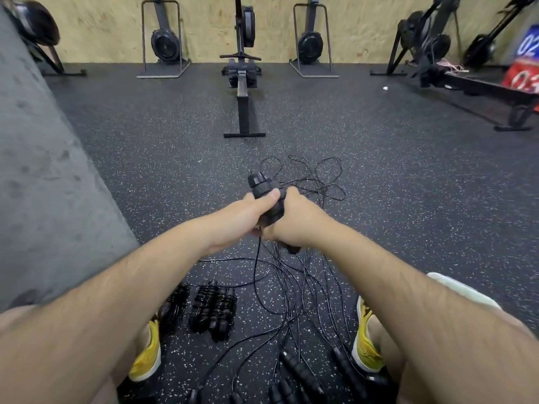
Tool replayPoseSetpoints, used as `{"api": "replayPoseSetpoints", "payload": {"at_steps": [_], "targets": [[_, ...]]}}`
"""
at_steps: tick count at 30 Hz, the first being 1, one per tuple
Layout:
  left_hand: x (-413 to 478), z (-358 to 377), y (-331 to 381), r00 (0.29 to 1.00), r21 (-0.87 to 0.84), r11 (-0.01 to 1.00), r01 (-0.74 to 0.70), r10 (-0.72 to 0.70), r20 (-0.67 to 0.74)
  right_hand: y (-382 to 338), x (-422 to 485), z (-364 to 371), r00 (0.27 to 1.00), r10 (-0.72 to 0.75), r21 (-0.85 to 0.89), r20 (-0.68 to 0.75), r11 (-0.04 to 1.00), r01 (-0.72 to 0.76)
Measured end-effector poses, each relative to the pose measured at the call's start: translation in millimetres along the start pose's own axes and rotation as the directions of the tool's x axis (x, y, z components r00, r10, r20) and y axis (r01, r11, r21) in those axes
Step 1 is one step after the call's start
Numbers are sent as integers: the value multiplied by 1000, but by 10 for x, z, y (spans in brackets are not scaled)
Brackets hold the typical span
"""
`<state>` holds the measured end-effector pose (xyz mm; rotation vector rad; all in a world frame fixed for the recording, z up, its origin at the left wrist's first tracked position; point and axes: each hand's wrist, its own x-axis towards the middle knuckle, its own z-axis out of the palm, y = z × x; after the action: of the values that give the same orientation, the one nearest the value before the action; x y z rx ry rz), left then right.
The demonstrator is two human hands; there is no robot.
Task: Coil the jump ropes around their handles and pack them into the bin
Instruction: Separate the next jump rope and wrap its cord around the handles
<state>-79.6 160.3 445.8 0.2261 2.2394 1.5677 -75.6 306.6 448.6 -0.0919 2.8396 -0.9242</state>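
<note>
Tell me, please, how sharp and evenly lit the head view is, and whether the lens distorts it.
Head view: soft, even light, no glare or hard shadows; the left hand and right hand gripping the handles look fairly sharp; the coiled ropes are softer; wide-angle distortion bends and stretches the frame's edges.

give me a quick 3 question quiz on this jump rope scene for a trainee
1. True or false: the left hand and the right hand both grip the handles.
2. Where do the coiled ropes lie? A: beside the left yellow shoe. B: on a bench. C: on a shelf.
3. Fill in: the loose cords lie tangled on the ___.

Key: 1 true; 2 A; 3 floor.
</note>
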Motion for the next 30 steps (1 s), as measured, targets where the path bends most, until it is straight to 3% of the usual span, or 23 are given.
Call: {"api": "replayPoseSetpoints", "payload": {"at_steps": [1,3,4,6,8,11,14,16,18,19,20,22,24,25,28,30], "targets": [[-72,-80,55,1000,280,960,-17,12,17,18,-3,-51,999,-18,-123,-40,992,13],[-178,-259,126,978,768,641,13,152,-144,50,-12,-144,984,-99,-340,-149,939,43],[-223,-331,161,929,868,495,36,304,-212,69,-5,-166,976,-135,-411,-174,910,52],[-270,-403,167,850,912,405,-61,500,-165,69,-2,-188,955,-217,-509,-201,856,87],[-219,-415,135,853,935,317,-156,521,-34,26,-27,-174,922,-334,-550,-195,816,179],[-89,-323,104,861,966,193,-173,507,52,-101,-81,-115,839,-520,-607,-159,722,332],[-81,-284,171,826,951,248,-183,564,11,-152,-71,-118,738,-643,-638,-205,660,398],[-103,-324,243,829,931,325,-168,557,-45,-128,-43,-112,668,-656,-554,-352,721,417],[-120,-418,314,818,901,412,-136,559,-133,-98,3,-149,607,-468,-292,-642,882,370],[-134,-473,338,805,878,462,-125,565,-183,-79,28,-170,627,-281,-83,-726,941,327],[-155,-524,360,787,857,501,-122,575,-224,-59,62,-178,690,-76,150,-719,953,262],[-203,-578,393,757,819,557,-140,593,-274,-48,154,-87,876,156,474,-457,876,91],[-242,-552,407,752,778,598,-194,600,-274,-173,175,182,991,62,528,-121,849,12],[-257,-521,407,755,764,605,-223,603,-257,-264,173,365,999,-43,524,-26,850,50],[-277,-476,377,761,738,608,-293,616,-206,-587,129,825,953,-295,485,73,845,224],[-281,-535,354,756,753,584,-301,628,-184,-673,124,870,918,-373,441,135,852,282]]}}
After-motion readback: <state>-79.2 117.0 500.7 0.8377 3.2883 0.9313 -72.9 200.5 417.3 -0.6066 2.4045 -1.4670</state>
